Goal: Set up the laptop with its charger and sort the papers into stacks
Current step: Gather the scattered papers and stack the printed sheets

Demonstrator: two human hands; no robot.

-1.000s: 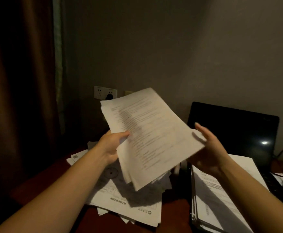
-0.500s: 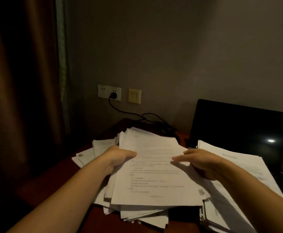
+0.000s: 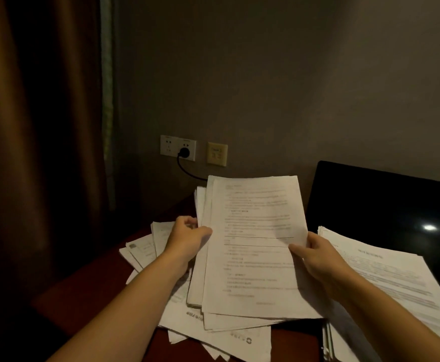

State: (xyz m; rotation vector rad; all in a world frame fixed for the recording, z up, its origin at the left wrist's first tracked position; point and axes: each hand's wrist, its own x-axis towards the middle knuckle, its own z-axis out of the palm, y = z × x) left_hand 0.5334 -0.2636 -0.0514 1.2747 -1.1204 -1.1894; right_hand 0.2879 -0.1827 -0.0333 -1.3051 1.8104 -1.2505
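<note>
Head view catches me sorting: my left hand (image 3: 187,236) and right hand (image 3: 315,257) each pinch a side edge of a sheaf of papers (image 3: 255,244) above the loose pile (image 3: 213,333) on the tabletop (image 3: 88,291), left of the laptop (image 3: 370,199); next, I judge, I must square it and choose its stack.

Dark red-brown desk (image 3: 83,291) — papers (image 3: 213,335) sprawl at left, open laptop (image 3: 383,199) stands at right.
</note>
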